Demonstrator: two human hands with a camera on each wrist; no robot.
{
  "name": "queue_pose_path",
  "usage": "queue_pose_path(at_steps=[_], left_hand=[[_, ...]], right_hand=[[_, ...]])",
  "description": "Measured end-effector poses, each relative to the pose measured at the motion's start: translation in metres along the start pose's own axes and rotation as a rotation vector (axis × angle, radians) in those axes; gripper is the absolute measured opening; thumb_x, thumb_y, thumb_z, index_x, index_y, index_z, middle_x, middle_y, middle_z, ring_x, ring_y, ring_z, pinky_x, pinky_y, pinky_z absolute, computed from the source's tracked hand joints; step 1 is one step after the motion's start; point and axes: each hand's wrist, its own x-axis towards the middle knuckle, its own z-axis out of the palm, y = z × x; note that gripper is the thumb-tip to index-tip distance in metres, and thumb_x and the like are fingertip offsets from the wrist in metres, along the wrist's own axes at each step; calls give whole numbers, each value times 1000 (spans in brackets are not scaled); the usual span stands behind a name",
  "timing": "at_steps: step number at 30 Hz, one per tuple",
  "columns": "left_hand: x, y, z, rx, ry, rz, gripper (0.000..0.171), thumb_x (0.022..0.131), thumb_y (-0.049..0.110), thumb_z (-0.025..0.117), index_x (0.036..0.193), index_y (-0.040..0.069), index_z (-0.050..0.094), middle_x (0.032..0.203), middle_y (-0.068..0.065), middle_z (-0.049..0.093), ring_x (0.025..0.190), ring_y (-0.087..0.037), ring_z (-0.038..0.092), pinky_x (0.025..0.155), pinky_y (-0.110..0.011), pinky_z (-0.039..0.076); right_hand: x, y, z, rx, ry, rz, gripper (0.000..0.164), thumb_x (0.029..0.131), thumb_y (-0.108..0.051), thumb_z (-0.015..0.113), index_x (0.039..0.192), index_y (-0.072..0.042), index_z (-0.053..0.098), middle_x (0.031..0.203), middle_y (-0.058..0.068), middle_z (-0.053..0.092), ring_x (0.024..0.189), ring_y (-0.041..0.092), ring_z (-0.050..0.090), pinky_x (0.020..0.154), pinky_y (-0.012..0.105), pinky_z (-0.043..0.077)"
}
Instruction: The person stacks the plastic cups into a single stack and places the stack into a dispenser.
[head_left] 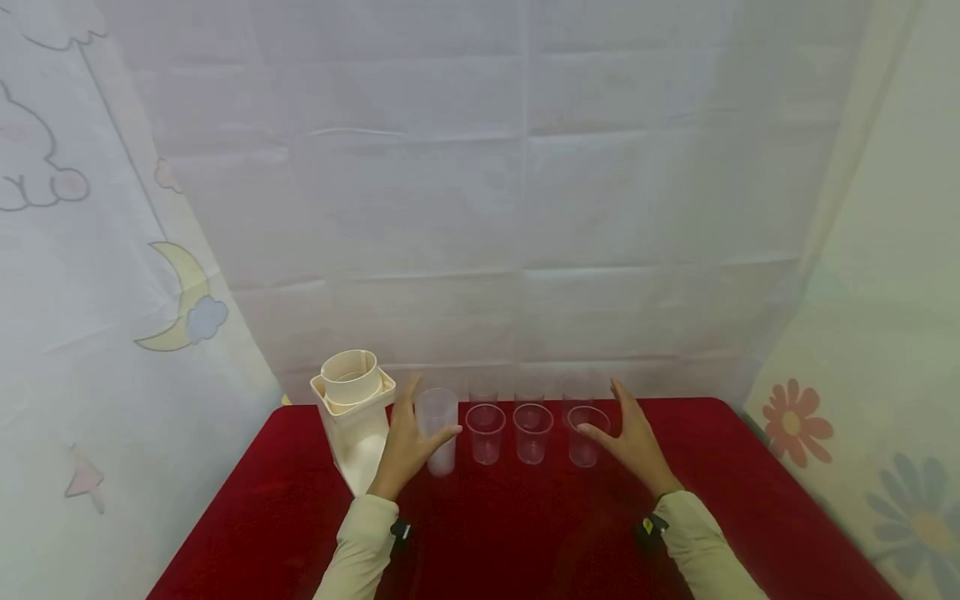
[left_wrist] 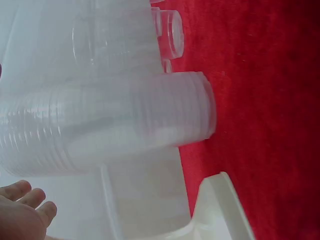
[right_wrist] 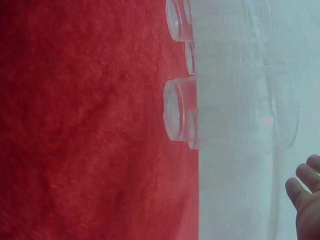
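Note:
My left hand (head_left: 405,446) stands beside a tall stack of nested clear plastic cups (head_left: 438,425), thumb and fingers spread. In the left wrist view its fingertips (left_wrist: 32,197) show apart from the stack (left_wrist: 110,122). To the right of the stack, single clear plastic cups (head_left: 486,437) stand upright in a front row, with more cups (head_left: 529,393) behind them. My right hand (head_left: 637,442) is held with thumb and fingers spread around the right side of the end cup (head_left: 588,442). The right wrist view shows a gap between its fingers (right_wrist: 296,192) and that cup (right_wrist: 230,110).
A cream plastic piece (head_left: 356,425) with a round collar on top stands left of my left hand. Red cloth (head_left: 525,533) covers the table. White sheeting (head_left: 480,208) hangs close behind the cups, with printed sheets (head_left: 870,375) at both sides.

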Motion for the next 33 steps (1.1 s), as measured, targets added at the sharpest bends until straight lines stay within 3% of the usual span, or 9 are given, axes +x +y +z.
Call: queue_pose_path(at_steps=[6, 15, 25, 33], left_hand=[[-6, -9, -2, -56, 5, -73, 107, 73, 35, 90, 157, 18, 25, 158, -14, 33, 146, -34, 28, 114, -59, 25], [-15, -18, -6, -51, -14, -139, 108, 75, 35, 89, 157, 8, 24, 157, -17, 34, 143, -38, 33, 112, -60, 29], [-19, -31, -5, -210, -37, -201, 104, 79, 30, 86, 156, 4, 22, 154, -22, 37, 140, -41, 36, 110, -59, 32], [-18, -41, -4, -321, -74, -244, 95, 80, 25, 84, 155, 12, 28, 153, -23, 38, 139, -42, 38, 108, -60, 34]], right_hand=[[-3, 6, 4, 54, 11, 31, 106, 84, -43, 80, 161, -15, 13, 158, 23, 29, 143, 44, 29, 107, 68, 28], [-8, 14, 10, 77, 15, 30, 102, 85, -38, 79, 160, -10, 16, 157, 24, 30, 141, 45, 32, 104, 70, 30], [-11, 19, 17, 130, 11, 63, 99, 83, -35, 83, 155, -5, 22, 153, 27, 36, 138, 47, 37, 106, 63, 34], [-17, 23, 22, 194, -4, 78, 91, 87, -24, 80, 153, 2, 22, 151, 30, 35, 139, 46, 36, 107, 55, 35]])
